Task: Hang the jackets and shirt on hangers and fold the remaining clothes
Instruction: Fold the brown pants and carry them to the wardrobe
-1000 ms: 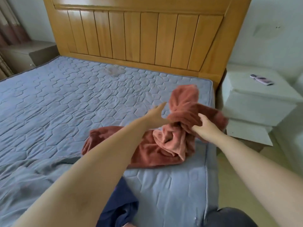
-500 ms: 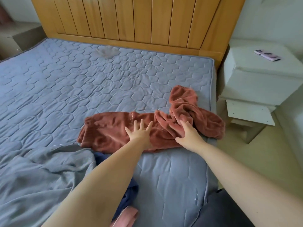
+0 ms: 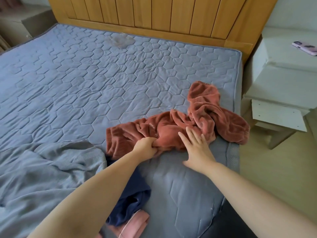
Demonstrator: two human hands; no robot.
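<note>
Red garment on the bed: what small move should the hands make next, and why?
Probably tug the left hand leftward while the right hand pins the red garment. It lies crumpled, its right end bunched near the bed edge; the left grips a fold and the right lies flat on it, so a tug should smooth it.

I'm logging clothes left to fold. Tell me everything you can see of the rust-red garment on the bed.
The rust-red garment looks like soft, plush fleece, with a gathered cuff or band at its far end and small pale lettering near the middle. It lies crumpled and unfolded on the blue quilted mattress, by its right edge. The left hand grips a bunch of its near edge; the right hand rests flat on it, fingers spread.
</note>
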